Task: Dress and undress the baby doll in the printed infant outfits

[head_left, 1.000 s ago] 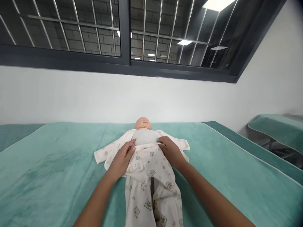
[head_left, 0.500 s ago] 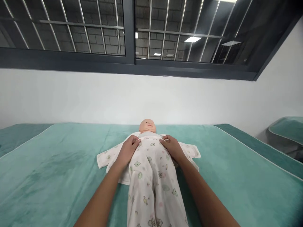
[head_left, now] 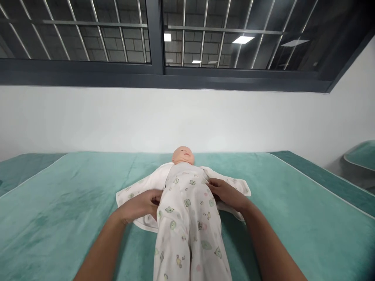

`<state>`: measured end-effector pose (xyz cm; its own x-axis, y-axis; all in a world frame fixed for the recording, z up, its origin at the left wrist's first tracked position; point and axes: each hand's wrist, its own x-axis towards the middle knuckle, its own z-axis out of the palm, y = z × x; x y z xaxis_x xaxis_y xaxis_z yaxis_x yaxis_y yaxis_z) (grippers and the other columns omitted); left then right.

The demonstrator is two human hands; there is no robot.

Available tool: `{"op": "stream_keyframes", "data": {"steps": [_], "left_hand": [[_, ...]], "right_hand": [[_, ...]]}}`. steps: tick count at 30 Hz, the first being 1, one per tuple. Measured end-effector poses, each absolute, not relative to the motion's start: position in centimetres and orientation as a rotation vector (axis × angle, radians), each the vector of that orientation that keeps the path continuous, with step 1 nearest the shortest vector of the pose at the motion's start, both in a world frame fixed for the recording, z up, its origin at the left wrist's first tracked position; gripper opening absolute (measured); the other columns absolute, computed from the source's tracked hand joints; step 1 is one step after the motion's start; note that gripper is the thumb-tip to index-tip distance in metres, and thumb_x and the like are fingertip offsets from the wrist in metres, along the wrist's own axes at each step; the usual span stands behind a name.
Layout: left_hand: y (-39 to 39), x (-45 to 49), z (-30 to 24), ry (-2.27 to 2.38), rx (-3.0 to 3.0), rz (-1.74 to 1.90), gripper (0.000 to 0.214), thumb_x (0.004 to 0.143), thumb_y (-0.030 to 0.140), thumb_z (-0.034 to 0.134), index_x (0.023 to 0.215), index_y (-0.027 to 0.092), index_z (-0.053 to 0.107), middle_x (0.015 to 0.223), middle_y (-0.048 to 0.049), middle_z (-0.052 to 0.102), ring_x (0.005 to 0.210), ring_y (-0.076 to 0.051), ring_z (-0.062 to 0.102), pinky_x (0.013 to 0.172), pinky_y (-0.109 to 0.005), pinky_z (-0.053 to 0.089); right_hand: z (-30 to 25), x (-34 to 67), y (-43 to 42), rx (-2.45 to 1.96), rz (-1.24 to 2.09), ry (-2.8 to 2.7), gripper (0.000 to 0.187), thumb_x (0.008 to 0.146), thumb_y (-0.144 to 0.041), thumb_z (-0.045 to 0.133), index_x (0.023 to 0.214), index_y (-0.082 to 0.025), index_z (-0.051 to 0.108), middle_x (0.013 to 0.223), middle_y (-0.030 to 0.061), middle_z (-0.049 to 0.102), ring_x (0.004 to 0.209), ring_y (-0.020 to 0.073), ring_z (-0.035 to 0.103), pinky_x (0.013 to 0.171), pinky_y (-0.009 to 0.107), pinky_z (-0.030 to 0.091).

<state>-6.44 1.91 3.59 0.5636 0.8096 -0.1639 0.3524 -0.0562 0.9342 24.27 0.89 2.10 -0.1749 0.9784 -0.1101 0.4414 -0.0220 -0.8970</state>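
Observation:
A baby doll [head_left: 183, 155] lies on its back, its head toward the wall. White printed baby pants [head_left: 187, 210] cover its body up to the chest and run down past the bottom of the view. Under the doll a white baby shirt [head_left: 156, 177] is spread, sleeves out to both sides. My left hand [head_left: 143, 203] is at the left side of the pants, fingers curled in on the fabric and tips partly hidden. On the other side, my right hand [head_left: 227, 192] holds the pants' edge near the waist, its fingertips partly tucked from sight.
A green padded cover [head_left: 73, 203] with pale piping lies under everything. Behind it rises a white wall [head_left: 117, 117] with a dark-framed, barred window [head_left: 159, 39] above. At the far right is another green padded surface [head_left: 363, 156].
Both hands have left the top of the waistband. My left hand has moved down and outward to the pants' side; my right has shifted slightly down and outward. More of the doll's chest area shows.

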Motion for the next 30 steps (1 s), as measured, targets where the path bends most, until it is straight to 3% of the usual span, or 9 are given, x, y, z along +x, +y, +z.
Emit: {"op": "stream_keyframes", "data": {"steps": [9,16,22,30], "left_hand": [[1.8,-5.9,2.5,0.962,1.423,0.516,0.028,0.067,0.026,0.063,0.093,0.016,0.07,0.09,-0.0057,0.071,0.088,-0.022,0.063,0.077,-0.031,0.049],[1.3,-5.8,1.5,0.933,1.338,0.551,0.038,0.069,0.026,0.063,0.105,0.017,0.069,0.098,-0.006,0.071,0.09,-0.021,0.062,0.078,-0.03,0.049],[0.8,-5.7,2.1,0.936,1.453,0.567,0.036,0.061,0.021,0.061,0.095,0.016,0.072,0.082,-0.0047,0.07,0.086,-0.024,0.062,0.077,-0.034,0.049],[0.8,-5.5,2.2,0.95,1.499,0.645,0.02,0.063,0.025,0.063,0.08,0.016,0.069,0.082,-0.0045,0.069,0.085,-0.024,0.06,0.077,-0.034,0.048]], "right_hand": [[2.2,24.8,-0.8,-1.344,1.454,-1.535,0.018,0.08,-0.034,0.065,0.089,-0.02,0.057,0.085,-0.0001,0.058,0.076,0.0141,0.049,0.065,0.027,0.039],[1.1,23.7,-0.7,-1.249,1.4,-1.38,0.019,0.074,-0.029,0.068,0.081,-0.019,0.053,0.076,-0.0036,0.053,0.066,0.0109,0.044,0.059,0.024,0.032],[1.1,23.4,-0.8,-1.188,1.439,-1.391,0.025,0.07,-0.029,0.072,0.081,-0.019,0.052,0.081,-0.0021,0.057,0.072,0.0134,0.049,0.063,0.026,0.037],[1.8,23.2,-1.3,-1.164,1.434,-1.441,0.026,0.07,-0.028,0.073,0.081,-0.02,0.051,0.084,-0.0011,0.057,0.078,0.0151,0.051,0.067,0.027,0.04]]}}
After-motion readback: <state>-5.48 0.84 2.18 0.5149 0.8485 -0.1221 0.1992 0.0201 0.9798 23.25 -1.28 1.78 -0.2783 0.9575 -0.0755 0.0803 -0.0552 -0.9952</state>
